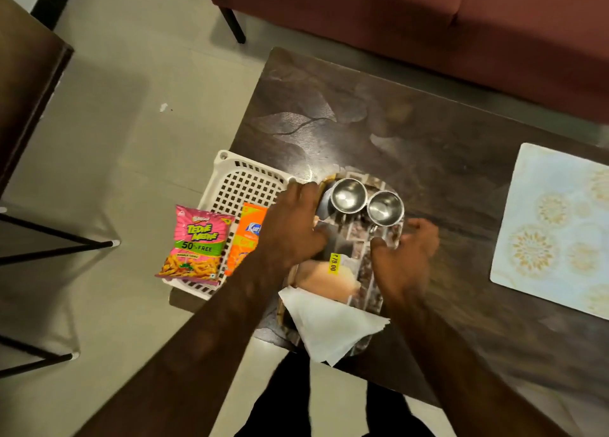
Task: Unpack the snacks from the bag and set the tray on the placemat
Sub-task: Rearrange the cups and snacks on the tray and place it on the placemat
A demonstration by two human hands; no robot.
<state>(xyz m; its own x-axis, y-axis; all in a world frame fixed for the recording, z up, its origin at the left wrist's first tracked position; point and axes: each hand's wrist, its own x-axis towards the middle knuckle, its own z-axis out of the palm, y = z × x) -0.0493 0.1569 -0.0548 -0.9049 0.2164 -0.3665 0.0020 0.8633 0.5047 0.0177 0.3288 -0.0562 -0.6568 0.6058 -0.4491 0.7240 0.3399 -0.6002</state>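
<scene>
A patterned oval tray (364, 273) lies on the dark table near its front edge. On it stand two steel cups (348, 194) (385, 207), a clear snack packet with a yellow price tag (324, 280) and a white napkin (329, 324). My left hand (293, 225) hovers over the tray's left rim, fingers spread, holding nothing. My right hand (407, 252) is over the right rim, fingers curled but apart. A pale patterned placemat (553, 225) lies at the table's right. A pink snack bag (196, 245) and an orange pack (247, 235) rest in a white plastic basket (244, 179).
The white basket overhangs the table's left edge. A maroon sofa (428, 14) runs behind the table. A dark cabinet (26, 84) and thin black stand legs (56, 245) are on the left over the tiled floor. Bare tabletop lies between tray and placemat.
</scene>
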